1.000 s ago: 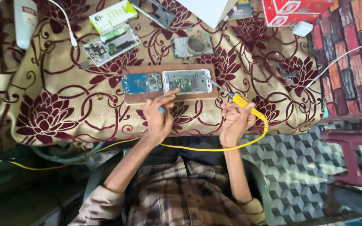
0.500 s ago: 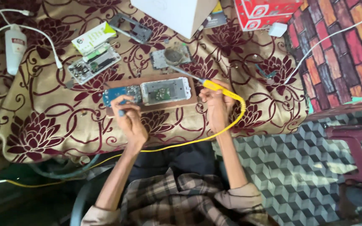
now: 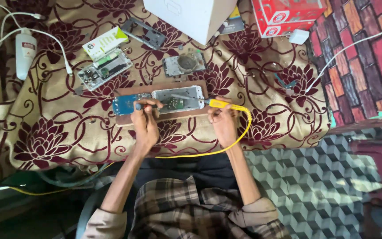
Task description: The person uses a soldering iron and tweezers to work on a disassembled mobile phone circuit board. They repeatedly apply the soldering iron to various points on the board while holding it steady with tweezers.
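- The cream cotton tablecloth (image 3: 58, 141), printed with large maroon flowers and curling vines, lies wrinkled and soft over the whole work surface.
- A flat brown wooden board (image 3: 164, 118) lies near the front edge of the cloth; on it lies an opened silver-white phone frame (image 3: 177, 99), long and rectangular, its green and metallic insides showing.
- A small blue circuit board (image 3: 124, 104) lies on the same board, touching the frame's left end.
- The left hand (image 3: 146, 126) pinches a thin dark tool (image 3: 149, 106) between thumb and fingers, the tool reaching across onto the frame.
- The right hand (image 3: 223, 121) is closed around a yellow-handled soldering iron (image 3: 219, 103), its metal tip at the frame's right end.
- The iron's glossy yellow cord (image 3: 226, 148) loops off the table edge and back under the forearms.
- Behind the board lie a second bare phone chassis (image 3: 184, 64) with a round greyish part and a grey rectangular bezel (image 3: 143, 32).
- To the left, another stripped phone board (image 3: 105, 70) lies beside a small white-and-green package (image 3: 105, 42), flat and box-shaped.
- A white plastic bottle (image 3: 25, 53) with a red label lies at the far left, with white cables (image 3: 54, 42) across it.
- A plain white cardboard box (image 3: 189, 15) stands at the back centre; a red carton (image 3: 288, 13) with round white emblems sits to its right, with a white charger block (image 3: 299, 36) just before it.
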Action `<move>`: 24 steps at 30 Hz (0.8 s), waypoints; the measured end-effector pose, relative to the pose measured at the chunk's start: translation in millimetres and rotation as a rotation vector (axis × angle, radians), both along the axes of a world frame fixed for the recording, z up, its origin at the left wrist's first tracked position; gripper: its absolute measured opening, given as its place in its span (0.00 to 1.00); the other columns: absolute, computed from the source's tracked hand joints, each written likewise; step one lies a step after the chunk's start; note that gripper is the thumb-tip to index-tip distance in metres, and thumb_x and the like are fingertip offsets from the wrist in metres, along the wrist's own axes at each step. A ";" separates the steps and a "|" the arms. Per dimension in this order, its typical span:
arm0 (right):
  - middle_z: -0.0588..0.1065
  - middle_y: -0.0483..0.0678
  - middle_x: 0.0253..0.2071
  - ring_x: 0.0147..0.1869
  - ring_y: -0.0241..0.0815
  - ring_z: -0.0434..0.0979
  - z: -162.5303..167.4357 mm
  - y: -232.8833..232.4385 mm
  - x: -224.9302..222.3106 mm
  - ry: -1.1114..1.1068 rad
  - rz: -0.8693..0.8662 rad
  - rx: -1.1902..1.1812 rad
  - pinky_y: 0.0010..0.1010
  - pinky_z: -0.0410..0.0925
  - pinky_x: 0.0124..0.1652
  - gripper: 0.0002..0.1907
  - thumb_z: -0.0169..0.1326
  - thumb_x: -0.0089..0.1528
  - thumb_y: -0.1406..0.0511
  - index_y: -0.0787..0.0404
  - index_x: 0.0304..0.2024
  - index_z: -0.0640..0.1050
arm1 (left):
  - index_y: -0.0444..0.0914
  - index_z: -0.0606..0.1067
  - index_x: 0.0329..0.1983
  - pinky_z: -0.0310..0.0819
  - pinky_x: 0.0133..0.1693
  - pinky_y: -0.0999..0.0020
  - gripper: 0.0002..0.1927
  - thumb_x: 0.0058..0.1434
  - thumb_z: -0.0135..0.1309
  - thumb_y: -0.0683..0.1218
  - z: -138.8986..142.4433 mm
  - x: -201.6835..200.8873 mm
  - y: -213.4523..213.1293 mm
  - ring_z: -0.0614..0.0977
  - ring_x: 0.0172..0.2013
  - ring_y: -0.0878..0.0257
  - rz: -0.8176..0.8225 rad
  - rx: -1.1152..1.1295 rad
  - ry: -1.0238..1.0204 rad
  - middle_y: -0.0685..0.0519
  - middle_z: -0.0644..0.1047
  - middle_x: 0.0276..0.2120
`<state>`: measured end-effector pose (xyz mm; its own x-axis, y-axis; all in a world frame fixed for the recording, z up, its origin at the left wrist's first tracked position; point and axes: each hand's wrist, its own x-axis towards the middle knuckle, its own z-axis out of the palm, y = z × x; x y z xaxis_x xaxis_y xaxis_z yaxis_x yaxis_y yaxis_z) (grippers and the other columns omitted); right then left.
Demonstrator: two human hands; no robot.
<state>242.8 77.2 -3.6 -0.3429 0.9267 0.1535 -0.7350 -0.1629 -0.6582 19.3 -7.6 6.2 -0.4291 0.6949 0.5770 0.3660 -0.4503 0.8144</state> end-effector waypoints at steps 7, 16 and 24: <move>0.77 0.47 0.42 0.41 0.37 0.77 -4.6 0.8 3.6 0.043 -0.077 -0.076 0.30 0.67 0.40 0.22 0.48 0.71 0.52 0.62 0.56 0.74 | 0.34 0.67 0.46 0.66 0.27 0.74 0.12 0.80 0.34 0.45 -12.1 3.1 2.5 0.71 0.24 0.70 -0.094 0.033 -0.028 0.50 0.79 0.36; 0.76 0.46 0.35 0.34 0.34 0.72 0.0 -3.5 8.3 -0.169 -0.197 0.002 0.28 0.64 0.35 0.19 0.46 0.74 0.54 0.63 0.51 0.76 | 0.34 0.67 0.45 0.69 0.33 0.69 0.10 0.80 0.35 0.42 -4.5 11.9 -2.4 0.71 0.26 0.66 -0.176 0.038 0.131 0.46 0.80 0.39; 0.73 0.45 0.31 0.29 0.35 0.70 0.7 -9.1 6.4 -0.235 -0.358 -0.070 0.28 0.65 0.33 0.21 0.49 0.73 0.52 0.65 0.47 0.75 | 0.33 0.66 0.47 0.71 0.33 0.70 0.10 0.80 0.34 0.42 0.9 17.0 -4.0 0.73 0.29 0.65 -0.207 0.082 -0.100 0.45 0.79 0.41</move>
<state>249.2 68.1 -2.9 -0.0163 0.9990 0.0423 -0.5849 0.0248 -0.8107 36.3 -11.5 7.1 -0.3402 0.7268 0.5966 0.1780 -0.5732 0.7998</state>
